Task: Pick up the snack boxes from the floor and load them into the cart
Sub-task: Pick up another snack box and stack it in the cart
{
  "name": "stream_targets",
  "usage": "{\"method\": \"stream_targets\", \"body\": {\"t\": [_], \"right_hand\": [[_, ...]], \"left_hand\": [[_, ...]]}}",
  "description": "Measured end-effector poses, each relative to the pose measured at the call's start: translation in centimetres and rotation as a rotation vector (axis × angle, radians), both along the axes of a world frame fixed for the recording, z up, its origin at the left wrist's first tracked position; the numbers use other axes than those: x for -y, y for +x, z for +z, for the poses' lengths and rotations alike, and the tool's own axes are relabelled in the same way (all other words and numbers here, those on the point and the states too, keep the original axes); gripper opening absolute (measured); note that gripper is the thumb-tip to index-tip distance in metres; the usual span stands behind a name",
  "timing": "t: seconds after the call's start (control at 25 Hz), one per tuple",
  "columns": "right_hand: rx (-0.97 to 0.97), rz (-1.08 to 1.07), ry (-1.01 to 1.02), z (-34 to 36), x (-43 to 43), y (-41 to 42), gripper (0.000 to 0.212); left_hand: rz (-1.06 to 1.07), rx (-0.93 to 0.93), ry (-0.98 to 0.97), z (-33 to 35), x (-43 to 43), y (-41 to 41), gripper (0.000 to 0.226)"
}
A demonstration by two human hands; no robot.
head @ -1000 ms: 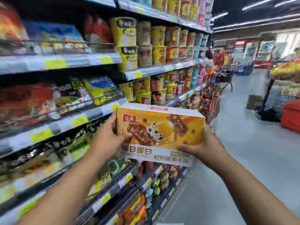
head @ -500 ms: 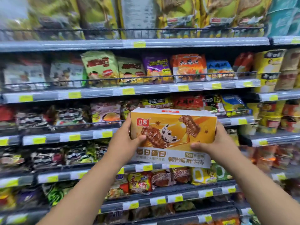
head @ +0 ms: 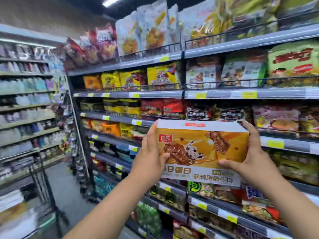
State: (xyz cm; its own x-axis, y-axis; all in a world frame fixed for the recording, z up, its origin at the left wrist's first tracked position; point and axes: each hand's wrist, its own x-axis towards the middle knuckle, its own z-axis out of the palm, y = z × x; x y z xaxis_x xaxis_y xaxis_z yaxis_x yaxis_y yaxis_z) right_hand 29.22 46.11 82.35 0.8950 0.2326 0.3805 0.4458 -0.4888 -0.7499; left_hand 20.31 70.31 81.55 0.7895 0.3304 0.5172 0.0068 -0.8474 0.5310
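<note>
Person is holding an orange snack box (head: 202, 149) in the air in front of packed shop shelves (head: 224, 94), left hand (head: 151, 156) gripping its left end, right hand (head: 248, 161) gripping its right end, thumbs lying across the front, hands apart.

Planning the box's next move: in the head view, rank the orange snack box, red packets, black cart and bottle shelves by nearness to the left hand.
1. Orange cardboard snack box: in the left hand's grip.
2. Red snack packets: shelf just behind, above.
3. Black wire cart: lower left.
4. Pale bottle shelves: far left, beyond the cart.
</note>
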Motion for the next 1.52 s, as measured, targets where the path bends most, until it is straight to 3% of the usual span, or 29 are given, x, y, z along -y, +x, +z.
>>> {"method": "stream_targets", "body": {"t": [0.24,0.6,0.96,1.24,1.52], "right_hand": [[-0.079,0.225,-0.011,-2.4,-15.0,1.1,0.108],[-0.020,0.640,-0.101,-4.6,-36.9,3.0,0.105],[0.013,0.999,-0.104,-6.2,-56.6,-4.1,0.103],[-0.033,1.050,-0.089,-8.2,-72.3,-10.6,0.104],[-0.124,1.030,-0.117,-11.3,-87.0,-15.1,0.110]], "left_hand": [[0.264,-0.052,0.100,-2.2,-11.8,-4.1,0.085],[0.711,-0.125,0.023,-5.6,-25.1,-9.5,0.082],[1.042,-0.098,-0.035,-6.8,-36.7,-19.9,0.082],[1.075,-0.067,-0.048,-8.0,-50.3,-27.0,0.080],[1.069,-0.170,-0.064,-9.6,-65.3,-31.4,0.081]]}}
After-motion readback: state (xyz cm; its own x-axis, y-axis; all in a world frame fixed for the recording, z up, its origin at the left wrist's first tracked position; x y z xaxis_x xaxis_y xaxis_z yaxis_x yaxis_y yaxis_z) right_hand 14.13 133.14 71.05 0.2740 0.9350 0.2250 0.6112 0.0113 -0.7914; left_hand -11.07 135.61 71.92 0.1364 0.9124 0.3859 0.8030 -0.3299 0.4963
